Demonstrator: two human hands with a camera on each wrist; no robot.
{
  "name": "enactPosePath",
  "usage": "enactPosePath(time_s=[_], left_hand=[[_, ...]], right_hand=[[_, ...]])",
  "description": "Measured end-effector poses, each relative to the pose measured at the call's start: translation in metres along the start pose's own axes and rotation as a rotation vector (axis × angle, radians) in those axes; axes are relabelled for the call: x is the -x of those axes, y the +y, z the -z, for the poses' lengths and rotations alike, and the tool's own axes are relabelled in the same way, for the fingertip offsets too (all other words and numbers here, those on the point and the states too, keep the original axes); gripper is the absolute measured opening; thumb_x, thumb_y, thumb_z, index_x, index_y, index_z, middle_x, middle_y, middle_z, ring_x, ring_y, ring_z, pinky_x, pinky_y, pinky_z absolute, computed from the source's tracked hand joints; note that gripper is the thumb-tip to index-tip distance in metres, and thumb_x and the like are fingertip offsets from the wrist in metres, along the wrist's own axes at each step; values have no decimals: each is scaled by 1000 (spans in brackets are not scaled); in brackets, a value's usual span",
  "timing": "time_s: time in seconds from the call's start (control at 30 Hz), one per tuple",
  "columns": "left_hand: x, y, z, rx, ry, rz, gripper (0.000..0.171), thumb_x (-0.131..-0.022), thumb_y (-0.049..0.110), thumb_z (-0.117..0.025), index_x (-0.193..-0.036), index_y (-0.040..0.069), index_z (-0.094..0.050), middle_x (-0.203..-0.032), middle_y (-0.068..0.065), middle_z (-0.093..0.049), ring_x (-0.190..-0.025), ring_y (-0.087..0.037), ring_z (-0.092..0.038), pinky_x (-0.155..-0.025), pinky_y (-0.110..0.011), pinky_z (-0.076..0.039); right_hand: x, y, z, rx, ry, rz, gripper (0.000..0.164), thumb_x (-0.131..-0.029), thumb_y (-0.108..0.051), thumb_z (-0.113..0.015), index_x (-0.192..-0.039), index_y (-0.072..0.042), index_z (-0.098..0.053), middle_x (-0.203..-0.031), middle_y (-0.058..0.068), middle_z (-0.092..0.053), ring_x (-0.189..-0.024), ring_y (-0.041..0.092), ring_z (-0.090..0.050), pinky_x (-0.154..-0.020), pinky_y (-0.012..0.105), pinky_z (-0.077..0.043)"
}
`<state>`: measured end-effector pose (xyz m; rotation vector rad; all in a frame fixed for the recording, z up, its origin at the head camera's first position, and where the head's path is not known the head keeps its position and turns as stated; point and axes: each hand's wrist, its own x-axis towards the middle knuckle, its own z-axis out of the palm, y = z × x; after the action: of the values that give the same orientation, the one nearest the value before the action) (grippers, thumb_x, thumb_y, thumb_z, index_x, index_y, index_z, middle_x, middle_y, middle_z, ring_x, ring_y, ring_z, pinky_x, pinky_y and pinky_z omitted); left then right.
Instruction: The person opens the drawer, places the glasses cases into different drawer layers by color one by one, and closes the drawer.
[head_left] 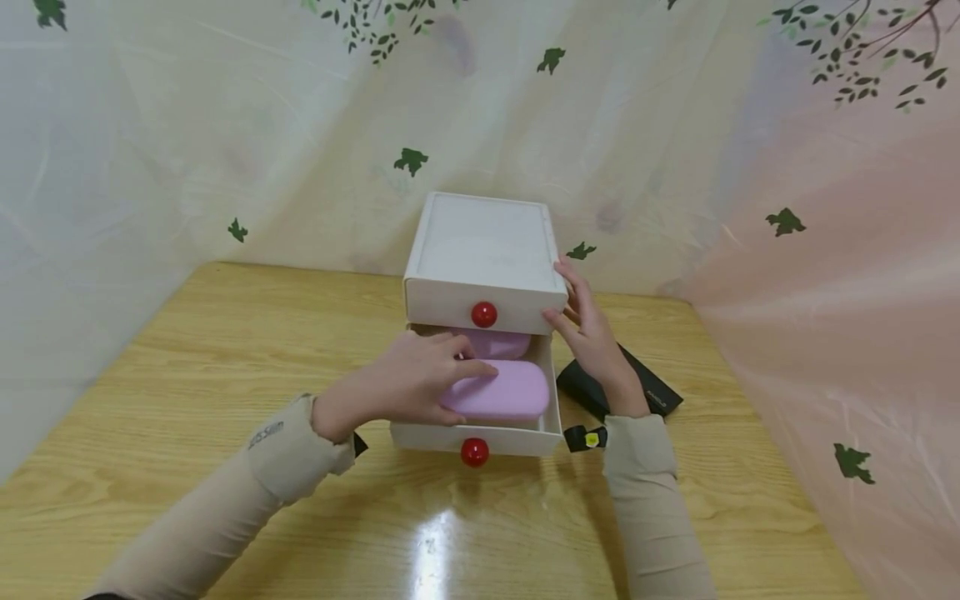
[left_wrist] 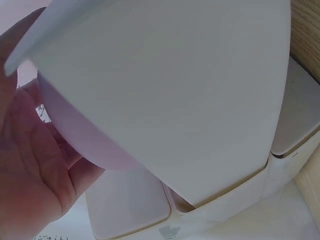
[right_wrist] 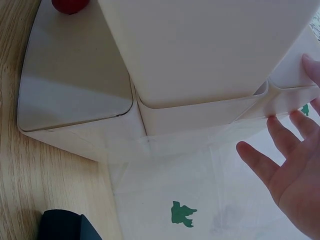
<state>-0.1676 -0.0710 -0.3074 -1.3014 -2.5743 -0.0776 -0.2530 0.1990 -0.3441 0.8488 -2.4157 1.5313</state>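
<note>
A white drawer unit with red knobs stands on the table, its middle drawer pulled out. Inside lies a lilac rounded case, with a second lilac thing behind it, partly under the top drawer. My left hand reaches into the drawer and grips the near case at its left end. In the left wrist view, the drawer wall hides much of that case. My right hand touches the right side of the unit at the top drawer, fingers spread, as the right wrist view confirms.
Right of the unit lies a black case on the wooden table. A black strap with a yellow piece sits beside my right wrist. Behind the table hangs a leaf-patterned curtain.
</note>
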Motion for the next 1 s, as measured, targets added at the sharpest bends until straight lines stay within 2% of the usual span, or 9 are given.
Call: enactPosePath(time_s=[0.2,0.57,0.73,1.0], left_hand=[[-2,-1,-3,17,-49,23,56,-71,46,-82,-120,25,-67,-104,-2,-66,-84,-16,-60,-57,-26,-46],[-3,-4,-14,-30,-39,-2,54,-71,48,-81,-118,25,-67,-99,-3,-63,-81,-16,-57,-57,-26,-45],[-5,-5,-18,-24,-48,26,54,-71,49,-80,-119,25,-67,-102,-3,-64,-86,-18,-59,-59,-29,-48],[-9,-7,-19,-1,-55,56,56,-72,49,-79,-121,25,-66,-108,-4,-65,-92,-19,-60,-57,-29,-47]], right_hand=[[0,0,0,-2,1,-2,62,-99,-8,-51,-153,-20,-23,-165,-4,-5,-149,35,-18,-113,66,-25],[1,0,0,-1,2,-2,62,-99,-8,-51,-153,-20,-23,-165,-2,-6,-149,35,-18,-113,67,-25],[0,0,0,-5,3,4,62,-99,-8,-51,-153,-19,-23,-165,3,-5,-149,34,-17,-113,67,-26],[1,-2,0,1,3,-4,62,-99,-9,-51,-153,-20,-23,-165,-2,-6,-150,34,-17,-113,67,-26]])
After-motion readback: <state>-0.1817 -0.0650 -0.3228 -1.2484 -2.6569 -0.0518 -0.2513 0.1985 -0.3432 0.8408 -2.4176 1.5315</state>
